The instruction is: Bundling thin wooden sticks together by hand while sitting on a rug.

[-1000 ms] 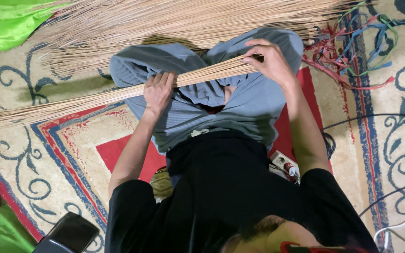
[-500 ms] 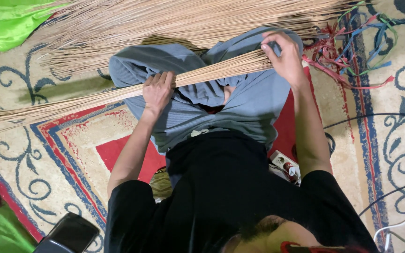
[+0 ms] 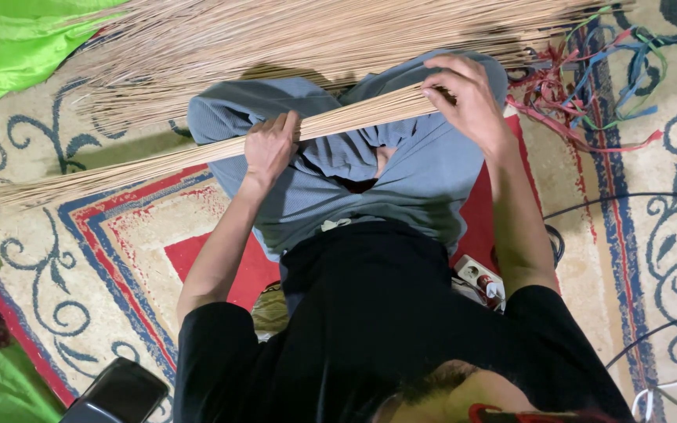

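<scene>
I sit cross-legged on a patterned carpet in grey trousers, with a long bundle of thin tan sticks (image 3: 158, 160) lying slantwise across my lap. My left hand (image 3: 270, 146) is wrapped around the bundle near its middle. My right hand (image 3: 466, 95) is at the bundle's thick end over my right knee, its fingers closed on the stick ends. The thin tips fan out to the left over the carpet.
A big loose heap of the same sticks (image 3: 291, 39) lies across the carpet ahead of my knees. Coloured plastic strips (image 3: 589, 74) tangle at the upper right. Green cloth (image 3: 9, 47) lies at the left, a dark phone (image 3: 119, 392) at the bottom left, and a power strip (image 3: 479, 278) and cables (image 3: 628, 204) at my right.
My right hand shifted slightly right and up along the bundle's thick end and its fingers regripped. My left hand stayed where it was.
</scene>
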